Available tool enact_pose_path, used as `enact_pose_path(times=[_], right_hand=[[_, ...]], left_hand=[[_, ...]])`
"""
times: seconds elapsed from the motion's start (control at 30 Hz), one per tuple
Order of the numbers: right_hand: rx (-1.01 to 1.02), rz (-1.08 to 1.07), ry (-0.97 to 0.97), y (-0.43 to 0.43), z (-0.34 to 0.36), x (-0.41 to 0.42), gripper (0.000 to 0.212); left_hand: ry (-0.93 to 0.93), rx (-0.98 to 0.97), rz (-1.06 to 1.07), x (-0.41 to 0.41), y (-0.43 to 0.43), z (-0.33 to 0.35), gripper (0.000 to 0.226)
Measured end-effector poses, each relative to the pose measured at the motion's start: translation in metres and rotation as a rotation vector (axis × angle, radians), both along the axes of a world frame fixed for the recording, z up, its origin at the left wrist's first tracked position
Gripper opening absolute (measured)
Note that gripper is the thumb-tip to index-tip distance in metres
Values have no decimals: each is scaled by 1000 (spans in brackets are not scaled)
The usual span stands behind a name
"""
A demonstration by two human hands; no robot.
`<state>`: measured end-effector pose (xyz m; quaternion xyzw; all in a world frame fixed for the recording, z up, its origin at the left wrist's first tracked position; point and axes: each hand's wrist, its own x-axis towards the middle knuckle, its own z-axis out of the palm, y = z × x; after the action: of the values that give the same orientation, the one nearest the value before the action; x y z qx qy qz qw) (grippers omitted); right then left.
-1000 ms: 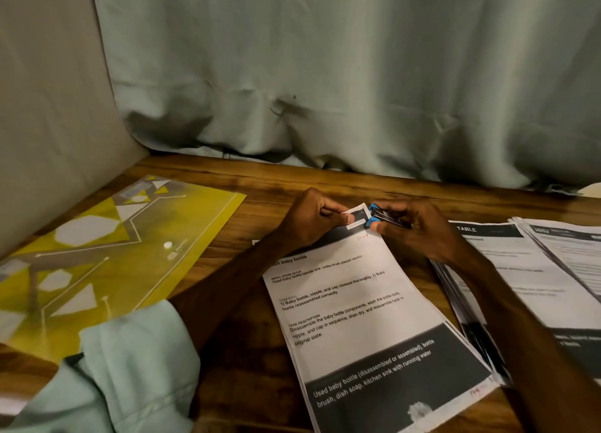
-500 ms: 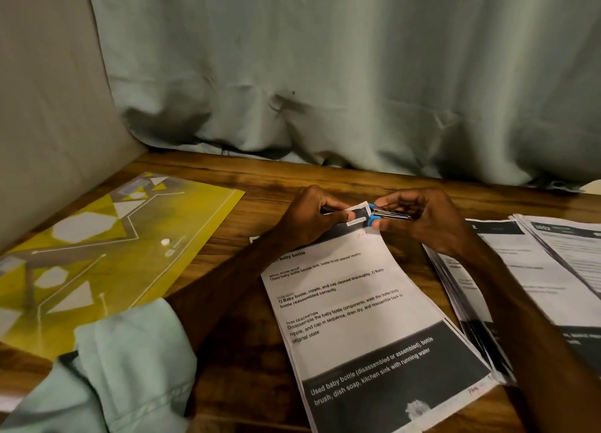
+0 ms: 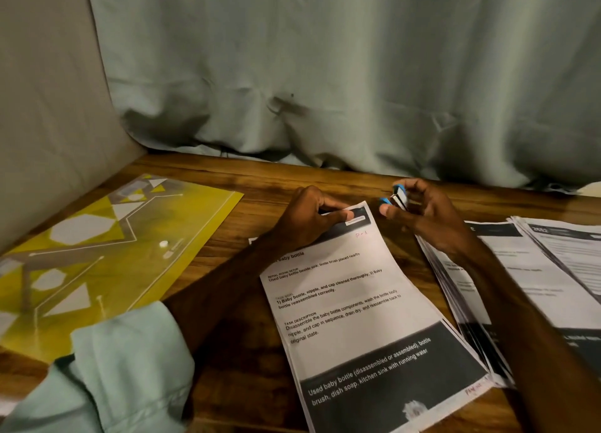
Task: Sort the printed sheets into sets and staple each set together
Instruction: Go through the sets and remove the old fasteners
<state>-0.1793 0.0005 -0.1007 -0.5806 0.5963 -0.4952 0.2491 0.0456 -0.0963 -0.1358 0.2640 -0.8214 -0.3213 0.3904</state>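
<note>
- Left hand (image 3: 309,219): fingers curled and thumb laid on top. It pinches the top edge of the set (image 3: 354,302) close to the top right corner.
- Right hand (image 3: 426,219): fingers and thumb wrapped round the stapler (image 3: 399,199), a small unit with blue ends.
- Stapler position: raised off the table (image 3: 227,185), just beside the set's top right corner and apart from the paper. I cannot tell whether it is squeezed.
- Set position: flat on the table between the two forearms, skewed to the table edge. The top sheet is headed "baby bottle", with a red mark near the pinched corner.
- Staple check: I cannot confirm a staple in that corner, as the detail is too small.
- Stack (image 3: 455,289): a fanned heap of printed sheets just right of the set, partly under the right forearm.
- Pile (image 3: 572,257): more sheets at far right, overlapping the stack. I cannot tell whether any of these are stapled.
- Mat (image 3: 97,237): a yellow printed sheet lying at left, well apart from the set.
- Progress, my judgement: one set is gathered and at the stapling step.
- Outstanding, my judgement: most of the work. The stack and pile look thick enough for several more sets, each to be sorted and then stapled.
- Next check I would make: squared corner edges before the stapler closes.
</note>
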Motion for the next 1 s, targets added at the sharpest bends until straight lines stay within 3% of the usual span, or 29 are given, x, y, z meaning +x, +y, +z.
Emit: enact_pose_path(times=[0.07,0.23,0.4,0.47,0.57,0.73,0.9,1.0], right_hand=[[32,-5,-108,-1,-4,2,37],[131,-50,-131,-3,-7,4,28],[299,-42,-519,-1,5,8,21],[260,-25,-466,0,6,6,18],[166,2,-229,1,1,3,20],[134,45,-102,2,-6,3,23],[26,-109,-189,0,-8,5,23],[108,-139,-145,-1,-13,3,26]], left_hand=[[7,-7,4,0,1,0,16],[6,-16,13,0,0,0,17],[-10,10,2,-1,-1,-2,20],[-10,3,6,-1,-1,-2,19],[-19,-6,5,-1,0,0,19],[16,-6,1,-1,0,1,16],[10,22,9,-2,-1,0,18],[4,26,4,-2,0,1,18]])
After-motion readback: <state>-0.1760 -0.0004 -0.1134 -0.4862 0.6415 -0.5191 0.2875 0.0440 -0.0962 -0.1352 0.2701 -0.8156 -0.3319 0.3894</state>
